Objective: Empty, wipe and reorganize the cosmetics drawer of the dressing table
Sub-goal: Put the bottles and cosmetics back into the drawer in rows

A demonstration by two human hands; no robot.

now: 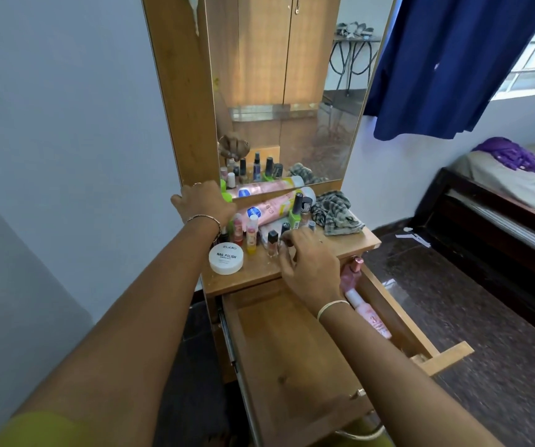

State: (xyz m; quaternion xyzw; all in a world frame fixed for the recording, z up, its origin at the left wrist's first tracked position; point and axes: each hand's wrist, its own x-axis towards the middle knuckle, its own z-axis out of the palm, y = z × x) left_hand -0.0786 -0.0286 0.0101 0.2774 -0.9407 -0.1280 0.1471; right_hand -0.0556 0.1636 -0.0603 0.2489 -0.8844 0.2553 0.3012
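– Cosmetics drawer (pixel 292 343), light-brown wood, pulled right out below the tabletop (pixel 259 274): how far along?
– Head view: floor nearly bare, just two pink bottles (pixel 371 317) lying along its right wall. Most stuff sits up top: small nail-polish bottles (pixel 272 241), white round jar (pixel 226 258), big pink lotion bottle (pixel 269 208) on its side, checked grey cloth (pixel 335 212) at back right.
– So emptied?
– Prob. mostly. Wiped or not, can't tell; wood looks dry, one dark spot. Putting back in order is mostly left, I'd say.
– Hands?
– Over the tabletop the right hand (pixel 311 269) is half-spread, fingertips at a dark-capped bottle (pixel 284 229), no grip seen. By the mirror frame the left hand (pixel 205 201) has fingers hidden; can't tell if it's holding anything.
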